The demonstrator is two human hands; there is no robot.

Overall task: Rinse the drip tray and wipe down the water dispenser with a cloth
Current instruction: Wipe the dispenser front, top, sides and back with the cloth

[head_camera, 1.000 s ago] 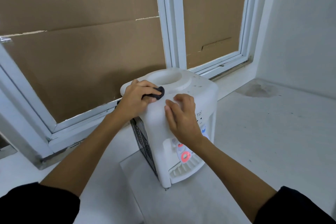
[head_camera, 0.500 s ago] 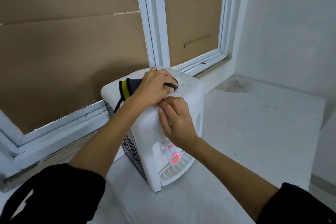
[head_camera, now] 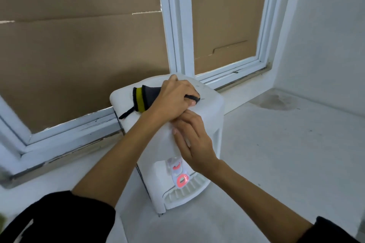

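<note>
**Cloth on the dispenser top, other hand bracing the front**

My left hand point(head_camera: 173, 97) lies on top of the water dispenser point(head_camera: 209, 108) with its fingers curled around a dark cloth point(head_camera: 147, 96), gripping it against the white lid. The cloth has a yellow band and a black strap that trails off toward the left edge of the lid. My right hand point(head_camera: 192, 140) sits just below and nearer to me, fingers fairly straight and pressed flat on the upper front face of the dispenser, holding nothing. The two hands almost touch. Below the right hand I see the taps, one with a red ring, and under them the ribbed drip tray point(head_camera: 185, 193) seated in its slot at the base. The dispenser stands on a pale bench point(head_camera: 286, 154), close to a white window frame point(head_camera: 177, 25) on the far side, its panes covered in brown cardboard point(head_camera: 79, 55). A dark stain marks the bench at far right.
</note>
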